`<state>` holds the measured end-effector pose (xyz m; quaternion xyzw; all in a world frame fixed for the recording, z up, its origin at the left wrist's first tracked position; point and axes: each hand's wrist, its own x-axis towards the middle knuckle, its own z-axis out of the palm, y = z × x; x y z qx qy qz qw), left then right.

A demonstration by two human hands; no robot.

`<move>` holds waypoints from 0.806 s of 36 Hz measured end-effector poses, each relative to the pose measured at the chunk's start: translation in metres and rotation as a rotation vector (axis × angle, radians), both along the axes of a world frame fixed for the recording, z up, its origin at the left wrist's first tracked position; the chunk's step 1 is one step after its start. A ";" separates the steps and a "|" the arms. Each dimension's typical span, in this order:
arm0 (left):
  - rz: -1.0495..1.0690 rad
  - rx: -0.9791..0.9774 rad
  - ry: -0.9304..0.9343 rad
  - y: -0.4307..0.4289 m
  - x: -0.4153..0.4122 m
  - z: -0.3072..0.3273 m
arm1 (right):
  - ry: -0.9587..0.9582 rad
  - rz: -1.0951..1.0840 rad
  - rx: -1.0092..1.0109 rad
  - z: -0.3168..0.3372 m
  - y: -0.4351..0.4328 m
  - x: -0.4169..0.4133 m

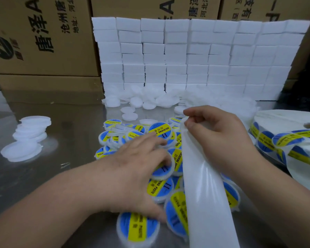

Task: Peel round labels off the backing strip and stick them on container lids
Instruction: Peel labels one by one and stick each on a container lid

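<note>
the bare white backing strip (204,194) runs from the bottom centre of the frame up to the middle, lying across the heap of labelled lids (159,187) and hiding some of them. the right hand (218,133) pinches its top end between curled fingers. the left hand (140,158) lies flat with fingers spread, pressing on the blue and yellow lids. at the right edge sits the label roll (284,120) with a loose tail of labels (284,138). plain white lids (30,133) are stacked at the left on the shiny metal table (43,176), and more lie loose behind the heap. a wall of white blocks (195,56) and cardboard boxes (39,36) close off the back
</note>
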<state>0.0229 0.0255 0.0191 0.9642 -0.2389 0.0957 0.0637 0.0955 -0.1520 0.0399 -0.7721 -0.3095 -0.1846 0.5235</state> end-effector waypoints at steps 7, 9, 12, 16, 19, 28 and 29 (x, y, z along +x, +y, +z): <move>0.194 -0.310 -0.256 -0.012 0.000 0.007 | 0.117 0.205 0.156 0.007 -0.001 -0.012; 0.244 -0.436 -0.263 -0.014 0.001 0.006 | 0.144 0.266 0.165 0.008 -0.002 -0.015; 0.298 -0.976 -0.011 -0.020 0.004 0.012 | 0.182 0.411 0.186 0.007 -0.002 -0.020; 0.194 -1.484 0.373 -0.018 0.009 0.020 | 0.203 0.604 0.152 0.006 -0.001 -0.030; 0.080 -1.656 0.565 -0.014 0.008 0.023 | 0.266 0.709 0.106 0.006 0.000 -0.035; 0.083 -1.930 0.534 -0.017 0.013 0.022 | 0.350 0.907 -0.131 0.006 -0.004 -0.041; 0.110 -1.955 0.471 -0.018 0.014 0.021 | 0.341 0.911 -0.135 0.006 -0.004 -0.042</move>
